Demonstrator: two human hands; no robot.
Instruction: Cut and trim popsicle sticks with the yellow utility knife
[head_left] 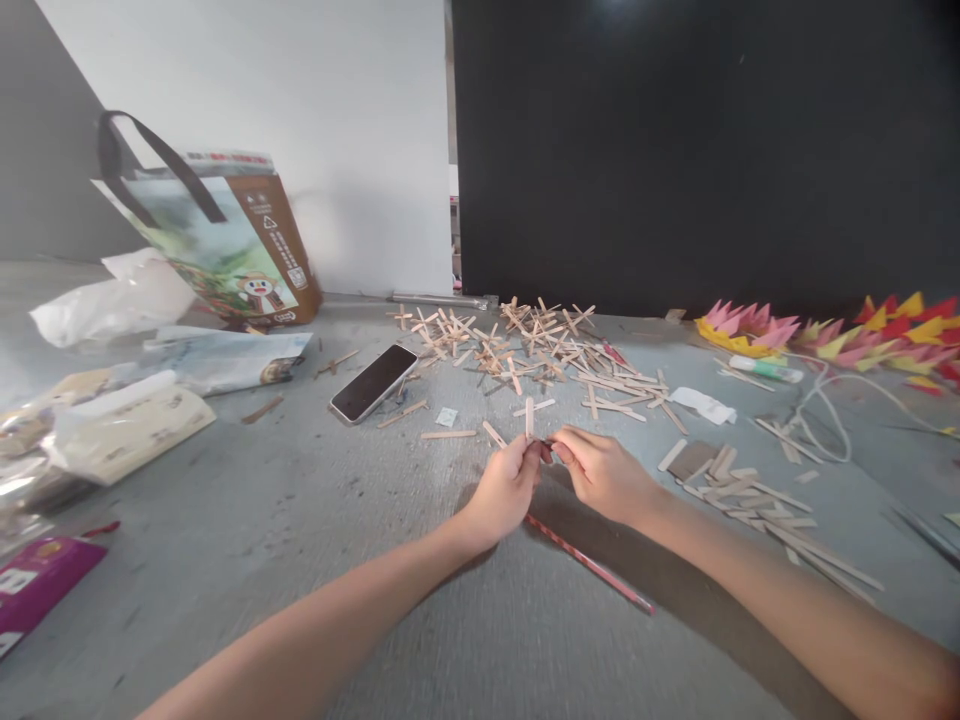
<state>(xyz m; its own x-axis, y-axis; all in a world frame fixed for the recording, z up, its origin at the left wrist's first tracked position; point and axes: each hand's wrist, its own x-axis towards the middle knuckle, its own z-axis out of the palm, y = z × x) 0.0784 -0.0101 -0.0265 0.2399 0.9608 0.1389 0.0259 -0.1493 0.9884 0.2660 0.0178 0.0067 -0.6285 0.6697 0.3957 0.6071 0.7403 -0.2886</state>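
Head view, followed by me from a distance, with the two hands as the centre of a clock face. My left hand [504, 488] is closed, thumb pressed to fingers around two wooden sticks: an upright stick [529, 417] pointing to 12 and a slanting stick [493, 434] leaning toward 11. My right hand [604, 470] meets it from 3 o'clock, its thumb and forefinger pinching something small and dark [547, 445], too small to identify. I take the left grip to steady the sticks where they meet, leaving the right fingertips free for fine work; the hidden contact I cannot tell. One heap of crossed sticks [541, 335] lies at 12 and one group of loose sticks [750, 500] between 3 and 4, probably kept apart to separate joined from single pieces; both are too tangled for a sure count. Also counted: one red pencil [592, 567] at 5, one phone [375, 384] between 9 and 10, one carrier bag [225, 240] at 10, and one purple packet [49, 585] between 8 and 9, the last three presumably set outward to leave working room.
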